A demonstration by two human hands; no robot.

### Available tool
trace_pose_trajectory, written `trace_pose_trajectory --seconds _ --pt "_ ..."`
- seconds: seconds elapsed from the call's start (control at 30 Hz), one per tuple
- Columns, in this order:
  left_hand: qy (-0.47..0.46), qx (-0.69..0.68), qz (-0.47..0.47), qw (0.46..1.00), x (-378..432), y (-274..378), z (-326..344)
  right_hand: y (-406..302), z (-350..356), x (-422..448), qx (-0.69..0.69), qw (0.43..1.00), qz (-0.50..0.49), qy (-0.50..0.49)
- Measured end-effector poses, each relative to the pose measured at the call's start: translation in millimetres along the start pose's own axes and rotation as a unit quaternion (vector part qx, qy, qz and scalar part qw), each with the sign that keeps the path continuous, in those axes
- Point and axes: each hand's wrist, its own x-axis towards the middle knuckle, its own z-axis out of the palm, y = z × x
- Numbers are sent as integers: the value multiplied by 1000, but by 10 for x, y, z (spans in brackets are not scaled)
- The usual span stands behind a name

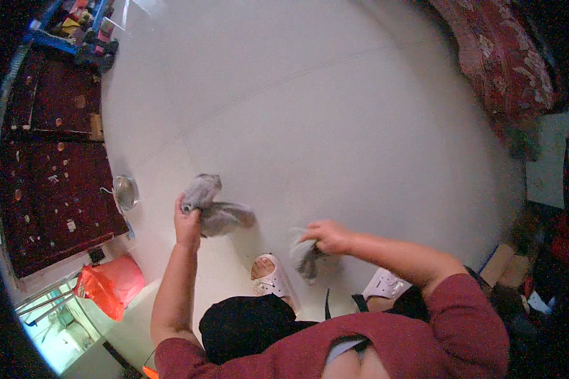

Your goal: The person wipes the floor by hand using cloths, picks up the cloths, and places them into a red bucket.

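My left hand [188, 226] grips a bunched grey cloth item [224, 219], possibly a sock; one part sticks up and another stretches off to the right. Lower and to the right, my right hand [331, 237] has its fingers closed on a second grey and white cloth item [308, 263], which hangs down and is blurred. Both hands are above the pale floor, in front of my feet. White perforated clogs [271, 279] are on my feet, one below each side of the right-hand cloth.
Along the left is a dark red cabinet [61, 189], with a round metal pan or lid [125, 192] beside it. A pink bin with a red bag [118, 284] stands at lower left. Patterned red fabric [502, 61] drapes at upper right; cardboard boxes [502, 265] lie at right.
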Motion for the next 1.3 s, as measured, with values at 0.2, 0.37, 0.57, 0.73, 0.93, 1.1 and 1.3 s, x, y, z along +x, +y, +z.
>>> trace_pose_trajectory --seconds 0.2,0.37,0.57,0.73,0.93,1.1,1.3 --pt "96 185 142 968 1192 364 -155 515 -989 -299 -125 926 250 252" --pt "126 493 163 845 2302 131 -44 625 -883 -164 -203 895 339 208" --pt "30 662 60 746 1748 28 1276 677 -877 -262 -189 892 351 213" --pt "-294 671 226 643 642 -381 1504 492 -828 -216 -179 895 358 195" --pt "-499 535 106 674 -646 -691 1365 17 112 -217 -145 964 223 13" --pt "-619 262 19 740 -561 -992 969 63 -48 -474 147 982 116 6" --pt "-496 115 -334 793 -633 -46 1508 420 -1072 -1689 497 833 233 65"
